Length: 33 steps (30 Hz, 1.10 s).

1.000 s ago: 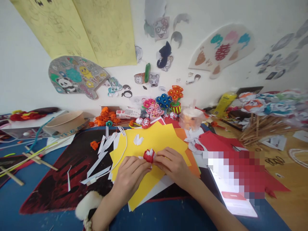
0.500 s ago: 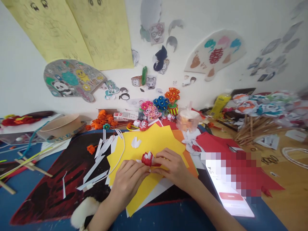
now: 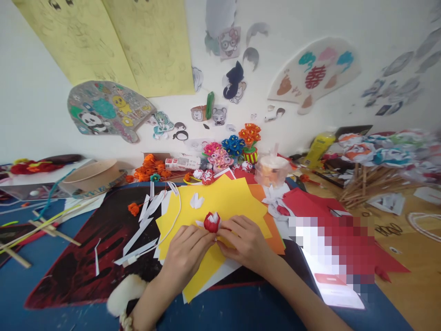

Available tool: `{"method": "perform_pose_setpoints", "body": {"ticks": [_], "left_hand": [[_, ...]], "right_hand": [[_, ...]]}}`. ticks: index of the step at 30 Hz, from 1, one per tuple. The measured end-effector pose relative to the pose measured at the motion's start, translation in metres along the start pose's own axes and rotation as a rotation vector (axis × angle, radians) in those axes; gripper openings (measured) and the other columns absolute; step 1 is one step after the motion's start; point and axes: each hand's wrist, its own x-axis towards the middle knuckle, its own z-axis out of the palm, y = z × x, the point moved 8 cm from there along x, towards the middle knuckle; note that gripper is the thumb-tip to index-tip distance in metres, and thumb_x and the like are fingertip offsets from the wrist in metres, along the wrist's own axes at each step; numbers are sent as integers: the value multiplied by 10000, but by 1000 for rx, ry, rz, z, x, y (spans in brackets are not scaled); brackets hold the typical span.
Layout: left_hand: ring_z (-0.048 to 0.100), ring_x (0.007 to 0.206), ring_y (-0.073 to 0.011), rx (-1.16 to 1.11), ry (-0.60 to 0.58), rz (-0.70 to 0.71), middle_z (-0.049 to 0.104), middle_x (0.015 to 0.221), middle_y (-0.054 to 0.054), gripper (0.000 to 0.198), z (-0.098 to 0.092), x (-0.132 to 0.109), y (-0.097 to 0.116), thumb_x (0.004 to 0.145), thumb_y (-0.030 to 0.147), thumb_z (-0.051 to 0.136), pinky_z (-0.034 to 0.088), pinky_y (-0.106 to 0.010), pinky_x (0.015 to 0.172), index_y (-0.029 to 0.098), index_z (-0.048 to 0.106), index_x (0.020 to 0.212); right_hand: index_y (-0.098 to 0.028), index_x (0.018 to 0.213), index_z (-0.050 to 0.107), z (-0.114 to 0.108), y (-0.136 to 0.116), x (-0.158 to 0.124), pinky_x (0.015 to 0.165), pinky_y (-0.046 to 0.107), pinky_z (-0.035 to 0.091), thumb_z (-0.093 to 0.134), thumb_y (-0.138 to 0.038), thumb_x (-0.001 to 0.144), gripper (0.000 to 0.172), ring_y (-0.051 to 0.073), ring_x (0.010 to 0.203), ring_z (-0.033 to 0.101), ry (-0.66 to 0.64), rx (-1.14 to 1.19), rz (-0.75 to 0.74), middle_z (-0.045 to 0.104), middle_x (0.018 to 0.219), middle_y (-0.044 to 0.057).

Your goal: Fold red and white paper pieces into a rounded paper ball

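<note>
Between my two hands is a small red and white folded paper flower (image 3: pixel 211 222), its red outside rounded and white showing at the top. The fingers of my left hand (image 3: pixel 188 252) are bent and closed at its lower left side. My right hand (image 3: pixel 244 240) pinches at its lower right, so the fingertips nearly meet under it. My fingers hide the flower's base. Below lie yellow paper sheets (image 3: pixel 230 195), with a small white folded paper piece (image 3: pixel 196 201) on them beyond my hands.
White paper strips (image 3: pixel 138 235) and a white cable (image 3: pixel 177 209) lie left of the sheets. A lit phone (image 3: pixel 339 292) and red paper (image 3: pixel 310 204) are at right. Behind stand a plastic cup (image 3: pixel 273 170), bead-like flowers (image 3: pixel 233 146) and a round tub (image 3: pixel 93 177).
The flower has turned a little between my fingers, showing a rounder red side. Both hands stay closed around it, and the view has shifted slightly.
</note>
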Motion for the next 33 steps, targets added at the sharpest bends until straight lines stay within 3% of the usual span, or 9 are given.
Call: {"method": "perform_pose_setpoints", "body": {"ticks": [16, 22, 29, 33], "left_hand": [[614, 768, -167, 7, 9, 5, 744, 918, -41, 173, -1, 2, 2, 944, 107, 516, 406, -314, 683, 162, 649, 1039], [605, 730, -186, 301, 118, -19, 744, 834, -26, 109, -2, 0, 14, 880, 105, 590, 354, -358, 724, 181, 654, 924], [591, 735, -177, 254, 118, -37, 742, 812, -10, 113, 2, -4, 12, 902, 100, 574, 351, -356, 772, 174, 656, 926], [593, 768, -176, 266, 145, -46, 750, 822, -3, 125, 1, -6, 10, 928, 124, 560, 334, -365, 791, 183, 670, 917]], "right_hand": [[-183, 821, 631, 1, 1, -1, 613, 307, 468, 491, -142, 931, 183, 185, 694, 568, 65, 115, 61, 665, 754, 58], [-177, 769, 622, 3, -2, 0, 599, 304, 454, 481, -123, 926, 218, 184, 667, 542, 82, 117, 65, 652, 728, 60], [-170, 919, 658, -3, 2, 0, 673, 327, 447, 526, -136, 908, 137, 190, 736, 570, 136, 49, 130, 706, 852, 58], [-146, 940, 655, -4, -5, 1, 628, 303, 431, 524, -92, 918, 143, 172, 713, 565, 145, 29, 11, 694, 794, 47]]}}
